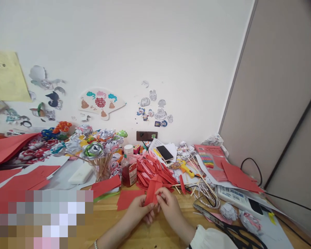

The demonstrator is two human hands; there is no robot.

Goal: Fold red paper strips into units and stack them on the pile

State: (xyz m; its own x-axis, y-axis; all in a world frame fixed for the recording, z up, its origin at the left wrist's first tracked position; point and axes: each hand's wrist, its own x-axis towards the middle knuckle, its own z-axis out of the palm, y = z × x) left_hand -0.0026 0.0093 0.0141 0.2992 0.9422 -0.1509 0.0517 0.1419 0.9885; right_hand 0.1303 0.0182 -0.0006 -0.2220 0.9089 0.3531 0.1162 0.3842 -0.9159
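Note:
Both my hands meet over the wooden table [114,218] and pinch a folded piece of red paper [152,191]. My left hand [139,210] grips its lower left edge with fingers closed. My right hand [169,204] holds the lower right side, thumb and fingers pressed on it. Just behind lies a heap of folded red paper strips [151,169], and a flat red sheet [126,199] lies beside my left hand.
A bottle of red liquid [129,166] and a bunch of paper flowers on sticks [95,147] stand behind. A phone [165,152], a yellow tool [184,168], black scissors [228,226], red sheets [20,180] and cables [251,166] crowd the table.

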